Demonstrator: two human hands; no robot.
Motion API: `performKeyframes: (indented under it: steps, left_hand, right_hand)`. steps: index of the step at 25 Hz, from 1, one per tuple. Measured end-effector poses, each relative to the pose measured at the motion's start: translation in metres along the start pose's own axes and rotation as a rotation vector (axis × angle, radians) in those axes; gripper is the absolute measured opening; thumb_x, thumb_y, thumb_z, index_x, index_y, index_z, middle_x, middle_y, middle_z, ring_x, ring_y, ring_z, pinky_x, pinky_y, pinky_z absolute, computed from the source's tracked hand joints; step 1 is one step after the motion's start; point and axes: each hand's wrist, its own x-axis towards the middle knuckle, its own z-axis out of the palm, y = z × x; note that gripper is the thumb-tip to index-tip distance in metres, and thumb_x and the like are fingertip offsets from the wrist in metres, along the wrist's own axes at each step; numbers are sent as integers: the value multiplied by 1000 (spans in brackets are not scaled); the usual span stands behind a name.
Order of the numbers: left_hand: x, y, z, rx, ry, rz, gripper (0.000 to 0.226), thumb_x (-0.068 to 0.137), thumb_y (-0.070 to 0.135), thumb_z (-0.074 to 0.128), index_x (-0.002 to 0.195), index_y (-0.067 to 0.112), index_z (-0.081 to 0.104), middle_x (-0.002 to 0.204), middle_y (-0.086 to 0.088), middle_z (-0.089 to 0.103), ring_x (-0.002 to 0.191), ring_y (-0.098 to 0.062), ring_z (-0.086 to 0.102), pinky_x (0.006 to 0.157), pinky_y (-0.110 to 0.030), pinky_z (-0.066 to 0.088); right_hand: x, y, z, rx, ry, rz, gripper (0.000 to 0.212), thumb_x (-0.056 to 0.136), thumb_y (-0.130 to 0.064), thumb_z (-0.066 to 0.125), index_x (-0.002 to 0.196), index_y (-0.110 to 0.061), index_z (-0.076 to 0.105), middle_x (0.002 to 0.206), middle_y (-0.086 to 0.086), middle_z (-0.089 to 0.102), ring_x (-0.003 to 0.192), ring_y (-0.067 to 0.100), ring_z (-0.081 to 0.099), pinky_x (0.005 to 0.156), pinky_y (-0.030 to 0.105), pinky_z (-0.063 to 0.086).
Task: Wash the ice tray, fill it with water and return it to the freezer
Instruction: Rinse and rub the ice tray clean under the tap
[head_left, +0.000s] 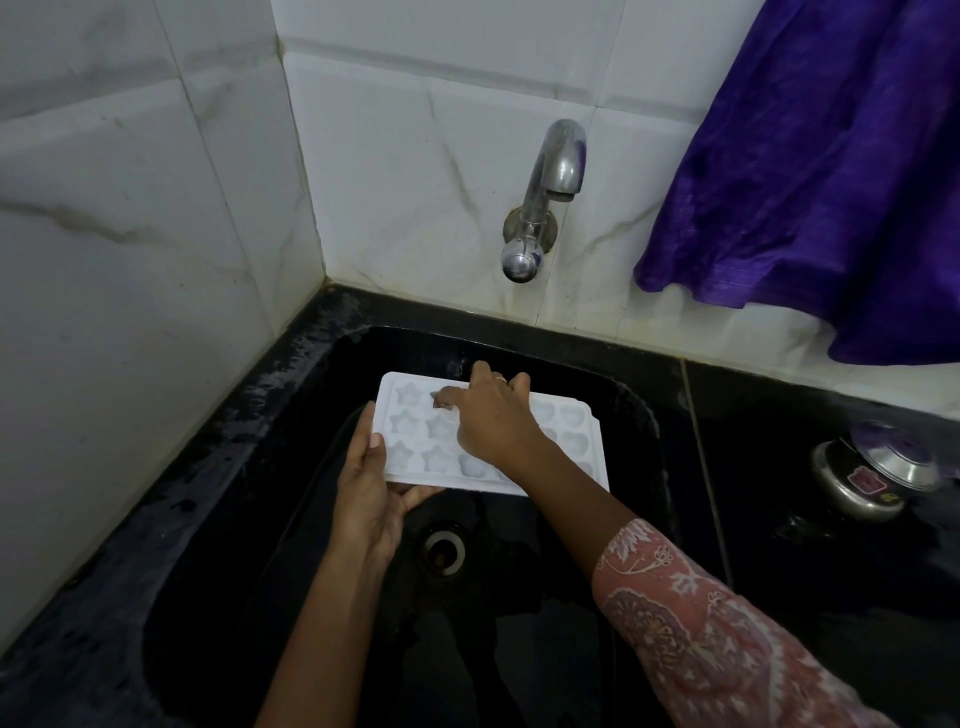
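Black stone counter, wet and glossy, set into a white-tiled corner. Black sink basin sunk into it, round drain at the bottom. Right of the basin, on the counter: steel pot with a tilted lid, possibly a pressure cooker, partly in shadow.

White marble-veined wall tiles are meeting in a corner above a wet black stone counter. A purple cloth is hanging at the right, over a steel lidded pot standing on the counter. Dim light is leaving the counter dark
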Motion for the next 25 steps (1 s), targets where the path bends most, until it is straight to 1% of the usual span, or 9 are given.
performKeyframes:
  steps: [5,8,11,14,17,22,25]
  left_hand:
    - [1,0,-1,0,10,21,38,100,19,35,136,26,42,136,-7,48,110,-28,56,58,-39,59]
    - [2,0,0,-10,15,13,37,100,20,36,134,27,44,137,-6,48,111,-28,56,58,-39,59]
    - [3,0,2,-5,19,16,35,100,20,36,132,30,47,136,-5,49,107,-24,58,56,-38,58]
    - [2,-2,4,-8,34,4,34,100,20,35,130,30,48,134,-4,52,102,-22,61,56,-38,58]
    - [0,-3,4,-5,32,-1,35,100,19,35,131,30,47,133,-5,52,101,-21,61,55,-37,58]
    - [-1,-4,4,-7,51,-7,32,100,19,35,124,32,51,130,-5,54,100,-22,61,54,-34,57]
    - [0,-4,5,-4,43,2,32,100,19,35,125,32,50,128,-3,55,102,-23,61,53,-35,57]
  right_hand:
    - [-1,1,-2,16,-20,-5,51,92,-8,44,133,-37,46,127,9,40,115,24,44,103,40,20]
    - [-2,1,-6,29,44,-4,50,89,-7,47,132,-33,47,124,8,41,112,23,45,101,39,21]
    - [-1,-8,-12,33,96,-54,52,89,-7,48,134,-32,43,125,8,40,113,23,44,100,39,22]
    - [3,-16,-10,-12,29,-96,50,92,-12,47,136,-36,42,127,9,39,115,24,43,102,40,20]
    - [7,-19,-3,-27,-26,-76,50,94,-16,46,138,-38,39,133,10,37,119,25,42,104,42,19]
    - [8,-22,-1,-28,-31,-71,49,93,-14,46,138,-36,40,137,12,35,123,27,42,106,44,18]
    - [8,-20,1,-40,-4,-57,49,92,-15,50,136,-33,41,135,12,37,121,27,43,106,45,19]
